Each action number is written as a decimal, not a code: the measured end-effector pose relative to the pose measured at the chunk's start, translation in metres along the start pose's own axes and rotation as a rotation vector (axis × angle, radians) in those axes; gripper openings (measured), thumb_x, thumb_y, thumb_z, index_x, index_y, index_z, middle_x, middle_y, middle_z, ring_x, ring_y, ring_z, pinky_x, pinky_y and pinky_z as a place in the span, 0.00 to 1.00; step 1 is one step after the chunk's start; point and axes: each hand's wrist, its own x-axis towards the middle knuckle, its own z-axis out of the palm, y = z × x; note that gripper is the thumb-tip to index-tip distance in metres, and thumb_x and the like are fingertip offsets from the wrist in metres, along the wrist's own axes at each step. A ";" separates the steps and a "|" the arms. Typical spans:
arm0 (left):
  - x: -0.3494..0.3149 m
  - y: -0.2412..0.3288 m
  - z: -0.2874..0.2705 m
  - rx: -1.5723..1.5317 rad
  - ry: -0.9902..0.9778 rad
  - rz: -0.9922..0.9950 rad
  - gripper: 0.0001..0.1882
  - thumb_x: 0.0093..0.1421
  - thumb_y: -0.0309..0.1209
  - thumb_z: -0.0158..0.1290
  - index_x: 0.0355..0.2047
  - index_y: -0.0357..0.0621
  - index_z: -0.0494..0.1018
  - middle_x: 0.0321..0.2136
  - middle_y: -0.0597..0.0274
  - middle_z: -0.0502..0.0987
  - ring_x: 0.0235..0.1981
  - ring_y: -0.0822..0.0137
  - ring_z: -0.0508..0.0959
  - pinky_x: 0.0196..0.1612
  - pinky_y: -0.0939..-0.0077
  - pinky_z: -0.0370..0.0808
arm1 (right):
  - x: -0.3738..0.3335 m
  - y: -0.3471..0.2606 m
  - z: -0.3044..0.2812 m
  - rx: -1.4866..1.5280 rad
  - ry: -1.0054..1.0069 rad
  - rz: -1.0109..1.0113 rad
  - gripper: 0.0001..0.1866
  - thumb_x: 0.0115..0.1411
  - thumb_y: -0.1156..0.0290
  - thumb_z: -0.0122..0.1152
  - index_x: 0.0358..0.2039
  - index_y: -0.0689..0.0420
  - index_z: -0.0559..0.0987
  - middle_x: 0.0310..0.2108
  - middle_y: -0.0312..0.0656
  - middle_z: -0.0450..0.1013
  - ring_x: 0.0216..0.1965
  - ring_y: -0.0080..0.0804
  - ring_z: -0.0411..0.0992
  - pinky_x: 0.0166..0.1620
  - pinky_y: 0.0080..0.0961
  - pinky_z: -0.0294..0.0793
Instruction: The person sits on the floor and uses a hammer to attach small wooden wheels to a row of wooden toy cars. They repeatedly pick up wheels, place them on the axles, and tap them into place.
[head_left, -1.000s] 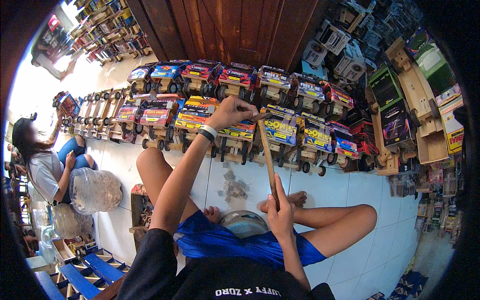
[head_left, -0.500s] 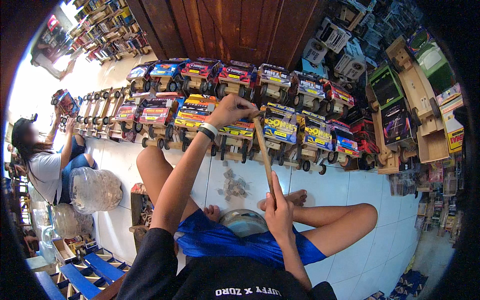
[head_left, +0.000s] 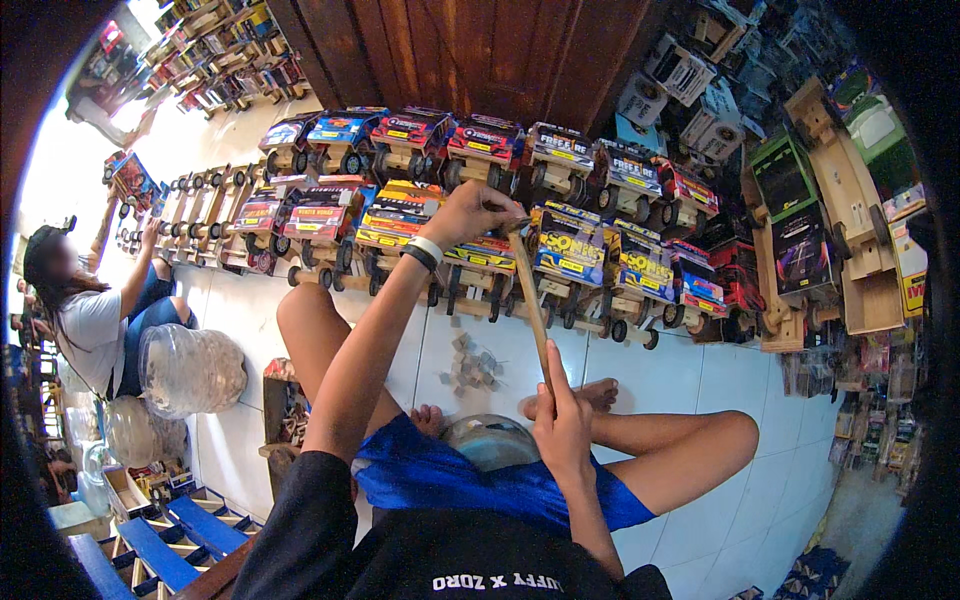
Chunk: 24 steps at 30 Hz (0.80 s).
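Note:
My right hand (head_left: 562, 430) is wrapped round the lower end of a long wooden-handled hammer (head_left: 530, 295). The handle slants up and away to a small dark head beside my left fingers. My left hand (head_left: 470, 214), with two bands on its wrist, reaches over the nearer row of toy trucks. Its fingers are pinched together next to the hammer head; what they hold, if anything, is too small to make out. Under and beside the hammer stand wooden toy trucks with printed bodies and black wheels, among them a yellow and purple truck (head_left: 568, 248).
Small wooden blocks (head_left: 470, 365) lie on the tiled floor (head_left: 690, 385) between my feet. A clear rounded container (head_left: 490, 442) sits against my shorts. Left, a person (head_left: 95, 310) handles a toy truck (head_left: 137, 185) near large plastic jars (head_left: 190, 372). Larger wooden trucks (head_left: 838, 190) stand right, a wooden door (head_left: 450, 55) behind.
The view has shifted slightly, moving the trucks a little right in the picture. Both my hands and the hammer keep nearly the same pose.

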 end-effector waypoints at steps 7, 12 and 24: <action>-0.004 0.009 -0.001 0.072 -0.018 -0.142 0.12 0.60 0.35 0.68 0.39 0.41 0.87 0.32 0.60 0.87 0.31 0.77 0.81 0.40 0.76 0.78 | -0.003 -0.008 -0.007 -0.027 0.300 -0.275 0.34 0.68 0.80 0.53 0.74 0.51 0.61 0.45 0.61 0.80 0.36 0.56 0.81 0.37 0.48 0.78; 0.001 -0.005 0.001 -0.087 -0.001 -0.077 0.10 0.61 0.33 0.67 0.39 0.41 0.87 0.30 0.62 0.87 0.29 0.77 0.81 0.39 0.78 0.79 | 0.001 -0.005 -0.010 -0.076 0.020 -0.058 0.35 0.68 0.80 0.53 0.75 0.49 0.60 0.31 0.61 0.77 0.27 0.56 0.77 0.32 0.49 0.75; -0.002 -0.002 -0.001 -0.098 -0.036 -0.142 0.12 0.61 0.35 0.67 0.38 0.37 0.86 0.33 0.62 0.87 0.34 0.78 0.80 0.40 0.77 0.78 | 0.000 -0.025 -0.029 -0.125 0.147 -0.173 0.36 0.67 0.79 0.53 0.75 0.46 0.60 0.32 0.60 0.79 0.30 0.58 0.78 0.35 0.49 0.76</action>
